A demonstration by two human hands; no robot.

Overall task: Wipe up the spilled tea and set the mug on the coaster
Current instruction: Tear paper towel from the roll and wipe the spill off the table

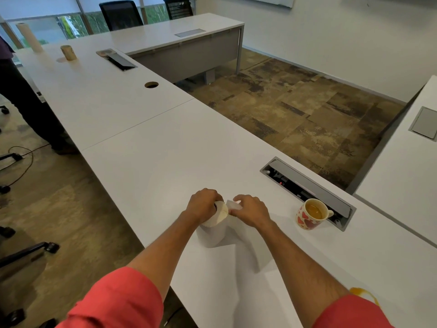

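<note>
A roll of white tissue paper (216,217) is tilted just above the white table (165,157), and my left hand (203,204) grips its top end. My right hand (251,210) pinches the loose end of the tissue (233,205) beside the roll. A white mug with red hearts (309,215), holding amber tea, stands upright to the right, next to the cable box. An amber tea spill (361,293) lies on the table at the lower right, partly hidden by my right sleeve. No coaster is in view near me.
An open grey cable box (307,190) is set into the table behind the mug. Far along the table stand a paper roll (29,36), a tan cup (68,52) and another cable box (119,60). A person's legs (30,102) stand at the left among office chair bases.
</note>
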